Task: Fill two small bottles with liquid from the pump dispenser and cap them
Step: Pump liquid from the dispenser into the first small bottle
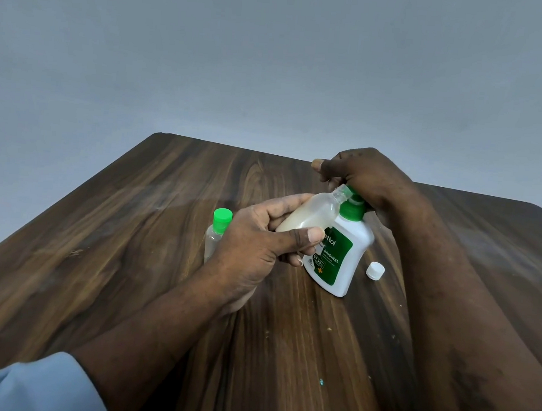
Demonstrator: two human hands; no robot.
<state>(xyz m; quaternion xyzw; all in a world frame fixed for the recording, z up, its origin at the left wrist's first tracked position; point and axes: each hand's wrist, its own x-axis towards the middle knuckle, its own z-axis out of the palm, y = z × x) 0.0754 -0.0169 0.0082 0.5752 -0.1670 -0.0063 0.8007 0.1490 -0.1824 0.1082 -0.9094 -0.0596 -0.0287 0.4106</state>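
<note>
Head view: a small bottle with a green cap (218,225) stands on the wooden table (125,232), partly hidden behind the left hand (260,246). This hand grips a second, uncapped bottle (311,213), tilted with its mouth at the green spout of the pump dispenser (340,259); whitish liquid lies in its lower part. The right hand (362,177) curls over the pump head. A white cap (375,271) lies just right of the dispenser.

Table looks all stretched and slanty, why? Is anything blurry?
Head view: the wide-angle lens splays the table outward towards the bottom. Head view: the light is soft, with a pale sheen on the wood left of the dispenser. Head view: the dispenser's label is sharp, and the sleeves in the bottom corners look smeared.
</note>
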